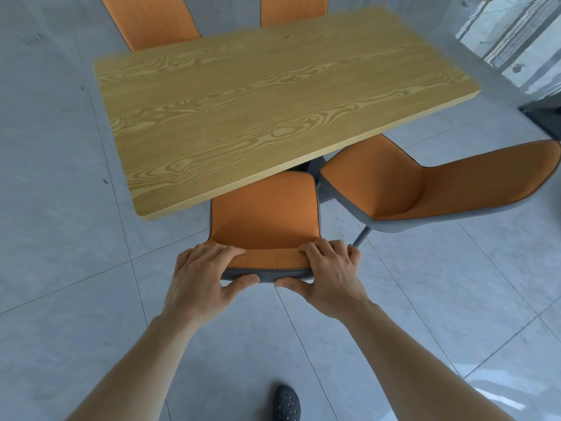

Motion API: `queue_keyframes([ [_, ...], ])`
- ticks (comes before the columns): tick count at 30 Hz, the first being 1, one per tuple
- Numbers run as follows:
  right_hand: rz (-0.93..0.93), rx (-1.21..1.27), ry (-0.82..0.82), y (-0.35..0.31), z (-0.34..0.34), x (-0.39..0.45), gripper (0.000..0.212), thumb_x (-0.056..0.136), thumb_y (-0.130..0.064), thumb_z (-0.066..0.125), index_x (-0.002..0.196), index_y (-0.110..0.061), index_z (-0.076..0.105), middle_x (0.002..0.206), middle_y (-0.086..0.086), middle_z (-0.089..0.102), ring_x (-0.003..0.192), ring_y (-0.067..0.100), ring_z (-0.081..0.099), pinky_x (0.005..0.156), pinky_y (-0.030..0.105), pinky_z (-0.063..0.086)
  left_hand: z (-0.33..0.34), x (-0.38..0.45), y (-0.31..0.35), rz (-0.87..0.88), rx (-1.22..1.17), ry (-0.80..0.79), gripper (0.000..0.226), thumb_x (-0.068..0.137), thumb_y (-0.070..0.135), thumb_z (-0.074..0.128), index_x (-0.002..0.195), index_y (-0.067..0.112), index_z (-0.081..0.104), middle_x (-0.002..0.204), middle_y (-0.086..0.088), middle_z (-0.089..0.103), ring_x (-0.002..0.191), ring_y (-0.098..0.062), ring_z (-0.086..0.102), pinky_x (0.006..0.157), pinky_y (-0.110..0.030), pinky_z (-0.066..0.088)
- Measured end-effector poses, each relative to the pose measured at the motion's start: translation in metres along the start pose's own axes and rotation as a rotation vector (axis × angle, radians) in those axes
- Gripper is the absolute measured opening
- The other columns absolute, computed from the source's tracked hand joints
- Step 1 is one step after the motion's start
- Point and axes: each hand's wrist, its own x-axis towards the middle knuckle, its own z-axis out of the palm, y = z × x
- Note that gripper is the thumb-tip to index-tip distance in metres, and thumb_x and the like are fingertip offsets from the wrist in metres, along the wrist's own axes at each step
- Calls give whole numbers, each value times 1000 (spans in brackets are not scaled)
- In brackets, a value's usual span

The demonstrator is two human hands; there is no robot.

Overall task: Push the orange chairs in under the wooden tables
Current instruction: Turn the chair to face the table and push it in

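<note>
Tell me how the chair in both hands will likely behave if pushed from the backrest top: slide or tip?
The chair will probably slide: the floor is glossy tile. It may tip forward slightly, since both the left hand and right hand grip high on the backrest. It looks rigid and fairly light: a thin moulded shell, like the next chair on slim legs.

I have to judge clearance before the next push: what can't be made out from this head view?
- Front of the gripped chair, held by the left hand and right hand: its seat front and legs are hidden under the wooden table.
- Table base: covered by the tabletop, only a dark sliver shows.
- Two far chairs: cut by the top edge, seats hidden behind the table.
- Right chair: only one leg shows.
</note>
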Motion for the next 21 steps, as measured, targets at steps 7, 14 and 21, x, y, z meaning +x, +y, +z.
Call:
queue_keyframes([
  [7,-21,2,20,5,0,4,98,71,-104,23,116,-26,62,116,-6,64,116,28,51,104,54,33,-1,2,4,-15,17,-17,67,88,87,31,127,40,57,121,21,62,115,-12,54,102,-36,37],
  [14,-3,-56,-55,4,-3,2,104,67,-105,15,124,-29,58,125,-7,60,123,28,46,111,55,27,-5,-1,9,-41,56,-78,69,89,87,29,134,41,52,130,19,59,123,-13,51,108,-36,33],
  [21,-21,-93,-171,-6,-18,-12,110,73,-100,6,157,-32,28,163,0,33,153,30,20,123,63,8,-38,-16,15,-49,151,-248,82,86,87,24,152,40,31,152,16,43,142,-13,37,124,-43,19],
])
